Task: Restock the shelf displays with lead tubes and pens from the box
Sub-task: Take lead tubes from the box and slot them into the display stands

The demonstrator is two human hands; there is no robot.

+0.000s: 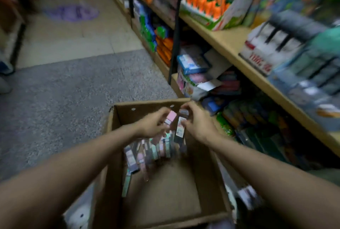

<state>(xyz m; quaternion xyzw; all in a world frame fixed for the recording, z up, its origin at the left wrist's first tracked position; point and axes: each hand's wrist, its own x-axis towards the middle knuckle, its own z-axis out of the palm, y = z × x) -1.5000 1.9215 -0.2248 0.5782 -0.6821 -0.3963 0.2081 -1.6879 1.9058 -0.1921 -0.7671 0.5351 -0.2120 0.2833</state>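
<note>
An open cardboard box (114,136) stands on the floor below me. Several small flat packs (147,153) in pink, green and dark colours lie in a heap against its far side. Both hands are over that far end. My left hand (152,124) holds a pink pack (171,117) in curled fingers. My right hand (196,122) pinches a dark pack with a white label (180,130), held upright. The picture is blurred, so the packs' contents are unclear.
Wooden shelves (226,44) run along the right, stacked with orange-capped items in a display carton (207,6), a white and dark pen display (272,44) and boxes lower down. Grey speckled floor (64,99) lies to the left of the box.
</note>
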